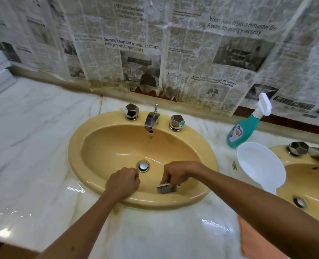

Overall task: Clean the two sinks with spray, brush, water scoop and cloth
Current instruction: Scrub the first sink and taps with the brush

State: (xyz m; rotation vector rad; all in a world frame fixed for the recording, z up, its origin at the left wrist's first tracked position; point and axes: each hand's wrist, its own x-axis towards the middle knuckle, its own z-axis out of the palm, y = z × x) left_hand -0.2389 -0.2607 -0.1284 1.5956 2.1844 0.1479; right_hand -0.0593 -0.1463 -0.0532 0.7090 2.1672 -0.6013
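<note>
At the near edge of the white marble surface (pixel 42 146), a folded orange cloth (pixel 255 240) lies low on the right, partly under the person's right forearm. Just beyond, both hands are down inside the oval mustard-yellow ceramic sink (pixel 91 186) on the left. The right hand (pixel 181 173) curls its fingers around a small brush with pale bristles (pixel 167 188), bristles set against the near slope of the basin. The left hand (pixel 123 183) is closed in a loose fist over the basin wall, beside the round chrome drain plug (pixel 143 166); whether it holds anything cannot be told. To the right, a white plastic water scoop (pixel 259 165) stands between the two basins, touching the rim of the second yellow sink (pixel 308 184), which is only partly in view. Farther back stands a teal spray bottle with a white trigger (pixel 245 128), then the chrome tap (pixel 152 118) and its two faceted knobs. Newspaper sheets (pixel 155 53) cover the wall behind. Likely risks: a wide scrubbing stroke could swing the right elbow or forearm into the scoop and tip it; splashes could soak the already tattered paper; the wet glaze may let the brush slip.
</note>
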